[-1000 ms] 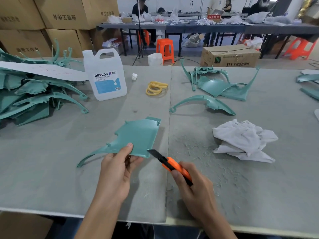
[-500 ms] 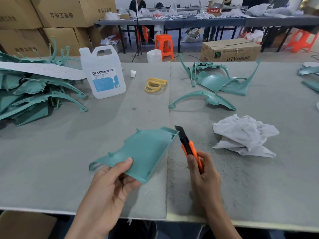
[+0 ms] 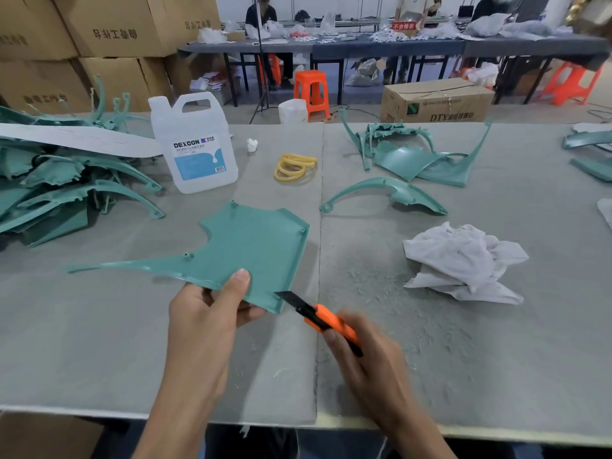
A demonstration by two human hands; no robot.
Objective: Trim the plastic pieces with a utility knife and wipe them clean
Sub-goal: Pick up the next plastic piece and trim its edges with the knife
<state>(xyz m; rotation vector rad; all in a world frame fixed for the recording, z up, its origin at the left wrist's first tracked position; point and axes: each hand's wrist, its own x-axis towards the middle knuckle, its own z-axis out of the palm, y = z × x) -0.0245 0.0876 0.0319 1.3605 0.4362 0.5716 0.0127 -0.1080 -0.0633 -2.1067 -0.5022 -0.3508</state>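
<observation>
Left hand [image 3: 205,313] pinches the teal plastic piece [image 3: 251,250] at its near edge, thumb pressed flat on top and fingers curled underneath. The panel is raised off the table [image 3: 99,342] and tilted, with its long thin tail pointing left. Right hand [image 3: 364,356] is wrapped tight round the orange utility knife [image 3: 331,321], blade out, and the tip sits right at the panel's near right corner. The hand is blurred, so I can't tell whether the blade is touching.

This looks like a light piece, a thin moulded shell. The broad body seems stiff enough to hold its shape from one edge, but that tapering tail looks whippy and could flex or snap if grabbed. The surface is smooth, so it's likely slippery under a blade. The best hold is the one it has now, on the wide body close to the cut, with the fingers behind the blade's path.

Pale shavings [image 3: 381,283] dust the table, and the white rag [image 3: 460,260] lies to the right, within reach for wiping.
</observation>
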